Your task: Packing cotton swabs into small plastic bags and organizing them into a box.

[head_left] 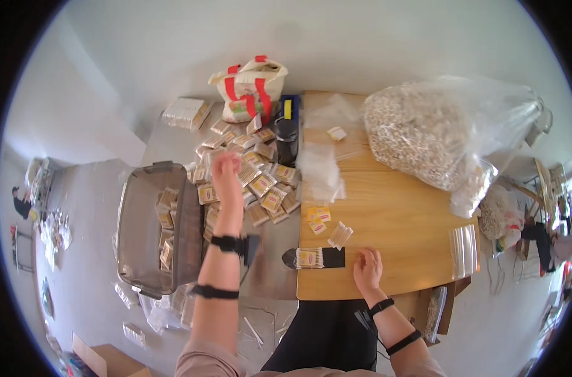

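- Left arm's [225, 166] stretched way out, forearm pointing up toward the far side of the grey table; that hand's over the pile of small swab packs [261, 183], fingers curled in. Can't tell if they're pinching one.
- Right hand [369, 271] sits low by the wooden tabletop's [399, 229] front edge, fingers loosely bent and a bit apart.
- The filled swab pack [309, 258] lies on a black holder [333, 257] across the tabletop's left edge, near the front-left corner, so left of the right hand and well apart from it.
- Loose swab bundle [340, 235] and yellow cards [318, 217] sit just beyond the holder.
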The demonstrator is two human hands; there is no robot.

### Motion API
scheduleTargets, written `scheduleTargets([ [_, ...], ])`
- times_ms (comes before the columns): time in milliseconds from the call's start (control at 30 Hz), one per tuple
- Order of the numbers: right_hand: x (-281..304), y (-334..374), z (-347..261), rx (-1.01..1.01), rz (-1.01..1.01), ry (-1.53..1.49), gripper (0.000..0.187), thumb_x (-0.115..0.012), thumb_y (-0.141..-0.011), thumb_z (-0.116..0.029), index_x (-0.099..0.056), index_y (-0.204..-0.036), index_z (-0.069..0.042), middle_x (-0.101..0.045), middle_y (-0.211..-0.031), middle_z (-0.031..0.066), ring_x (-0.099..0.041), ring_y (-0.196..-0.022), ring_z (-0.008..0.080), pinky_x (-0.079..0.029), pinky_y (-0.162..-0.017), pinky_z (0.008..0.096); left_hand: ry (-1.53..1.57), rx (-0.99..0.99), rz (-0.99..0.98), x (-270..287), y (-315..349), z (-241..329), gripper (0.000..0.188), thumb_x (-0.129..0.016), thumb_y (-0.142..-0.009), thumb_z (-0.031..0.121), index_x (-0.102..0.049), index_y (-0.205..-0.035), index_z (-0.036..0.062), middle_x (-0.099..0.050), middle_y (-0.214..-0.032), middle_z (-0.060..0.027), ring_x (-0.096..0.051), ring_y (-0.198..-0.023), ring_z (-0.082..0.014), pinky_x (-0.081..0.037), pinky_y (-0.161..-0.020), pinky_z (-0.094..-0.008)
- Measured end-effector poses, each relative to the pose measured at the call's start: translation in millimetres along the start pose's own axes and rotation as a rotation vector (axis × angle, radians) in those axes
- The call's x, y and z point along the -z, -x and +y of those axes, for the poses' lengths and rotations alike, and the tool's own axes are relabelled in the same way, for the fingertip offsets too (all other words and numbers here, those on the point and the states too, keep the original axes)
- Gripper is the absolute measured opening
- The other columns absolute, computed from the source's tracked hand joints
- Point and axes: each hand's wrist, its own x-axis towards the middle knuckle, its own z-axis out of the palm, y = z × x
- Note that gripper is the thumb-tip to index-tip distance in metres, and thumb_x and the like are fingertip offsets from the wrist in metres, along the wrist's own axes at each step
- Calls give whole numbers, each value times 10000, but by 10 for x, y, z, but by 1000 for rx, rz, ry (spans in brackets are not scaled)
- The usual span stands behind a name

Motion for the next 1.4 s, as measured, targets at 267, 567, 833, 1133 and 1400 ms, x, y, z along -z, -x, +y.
scheduleTargets([
  [267,50,-157,208,96,80,-14,158,-557,-768,-8,-589,-920,-33,-599,-964,146,-583,-887,356,-491,-771,420,-452,105,-561,-528,1229,-364,204,-528,-954,158,-592,-1039,-16,-657,-960,-110,-637,-882,-179,-491,-752,-285],
  [567,18,-336,213,101,-25,-55,234,-563,-774,-45,-575,-1008,-44,-584,-898,158,-602,-747,358,-509,-636,434,-1337,-574,-737,-1764,140,-1342,443,-514,-925,347,-512,-1305,120,-424,-1338,-317,-404,-1263,-434,-360,-1034,-483],
  [833,164,-415,260,90,-43,-120,216,-589,-752,-27,-592,-967,-48,-596,-877,119,-609,-688,318,-513,-588,384,-1626,-26,-559,-2542,-579,-1814,579,-284,-952,546,-376,-1431,234,-183,-1514,-264,-109,-1418,-415,-107,-1123,-573],
  [1133,154,-402,284,93,-68,-154,211,-599,-738,-15,-594,-945,-57,-596,-866,98,-609,-683,298,-512,-590,367,-1600,-231,-650,-2387,-607,-2079,540,-254,-1003,398,-414,-1389,55,-293,-1519,-80,-210,-1418,-271,-133,-1121,-563],
  [1400,154,-443,260,95,-18,-187,150,-590,-743,4,-616,-883,-43,-607,-834,120,-608,-685,315,-507,-595,380,-1628,-683,-514,-2865,-567,-1334,488,-382,-988,340,-417,-1391,67,-383,-1460,-41,-305,-1373,-230,-162,-1112,-577],
])
